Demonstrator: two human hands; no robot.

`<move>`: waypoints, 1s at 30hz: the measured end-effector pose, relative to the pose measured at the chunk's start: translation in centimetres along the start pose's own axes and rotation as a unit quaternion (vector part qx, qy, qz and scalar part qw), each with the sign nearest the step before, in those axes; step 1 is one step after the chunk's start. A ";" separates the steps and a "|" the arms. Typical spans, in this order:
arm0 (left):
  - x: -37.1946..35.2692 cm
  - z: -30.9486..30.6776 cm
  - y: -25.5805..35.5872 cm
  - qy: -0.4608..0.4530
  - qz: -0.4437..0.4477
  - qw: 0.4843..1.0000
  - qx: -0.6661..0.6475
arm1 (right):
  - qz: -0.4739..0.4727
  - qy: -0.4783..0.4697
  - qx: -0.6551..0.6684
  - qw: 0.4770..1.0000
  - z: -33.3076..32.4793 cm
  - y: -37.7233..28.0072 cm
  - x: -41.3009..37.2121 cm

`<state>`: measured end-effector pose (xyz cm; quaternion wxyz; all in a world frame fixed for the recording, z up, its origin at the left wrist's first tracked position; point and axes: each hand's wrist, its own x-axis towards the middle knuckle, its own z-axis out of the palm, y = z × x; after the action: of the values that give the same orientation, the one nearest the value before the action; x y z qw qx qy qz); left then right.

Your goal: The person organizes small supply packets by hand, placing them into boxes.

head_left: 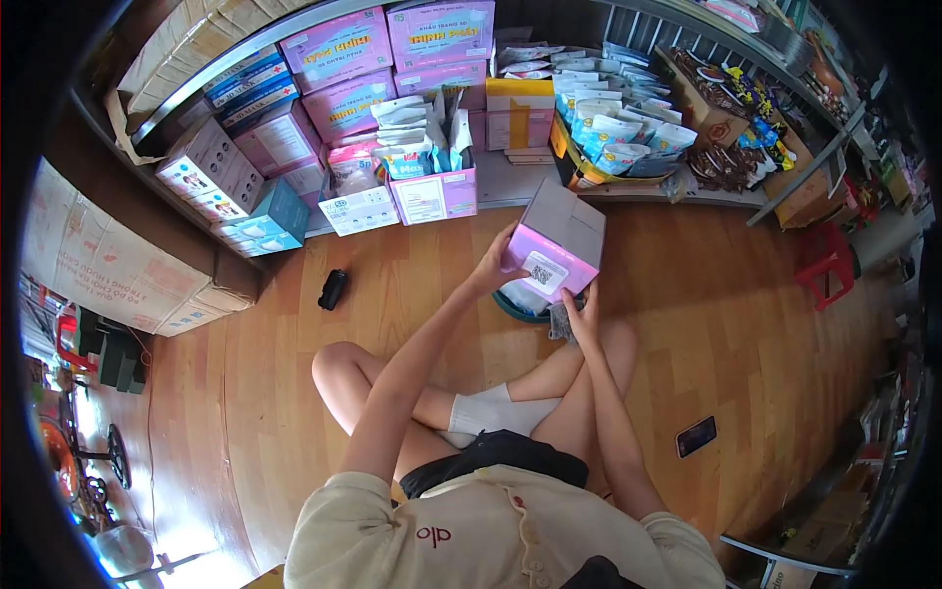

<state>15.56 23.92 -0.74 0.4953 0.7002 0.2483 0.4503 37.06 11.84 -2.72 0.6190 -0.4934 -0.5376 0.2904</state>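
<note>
The pink box point(556, 236) is in the air over a teal basin point(512, 309) on the floor point(255, 373), just off the front edge of the shelf point(512, 185); the fingers of the left hand point(498, 263) are clamped on its left side; those of the right hand point(584, 316) grip its near right corner; a white label point(543, 274) shows a QR code; an open carton point(436, 198) stands at the shelf's front edge; a phone point(696, 438) lies toward the floor's right edge.
</note>
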 end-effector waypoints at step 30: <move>1.2 1.4 16.4 0.028 0.126 0.981 0.144 | -0.001 0.057 -0.013 0.998 -2.2 -11.5 2.7</move>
<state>15.73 17.88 14.65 0.3218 0.7770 0.2338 0.4880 37.92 9.65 9.06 0.6428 -0.5167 -0.5054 0.2539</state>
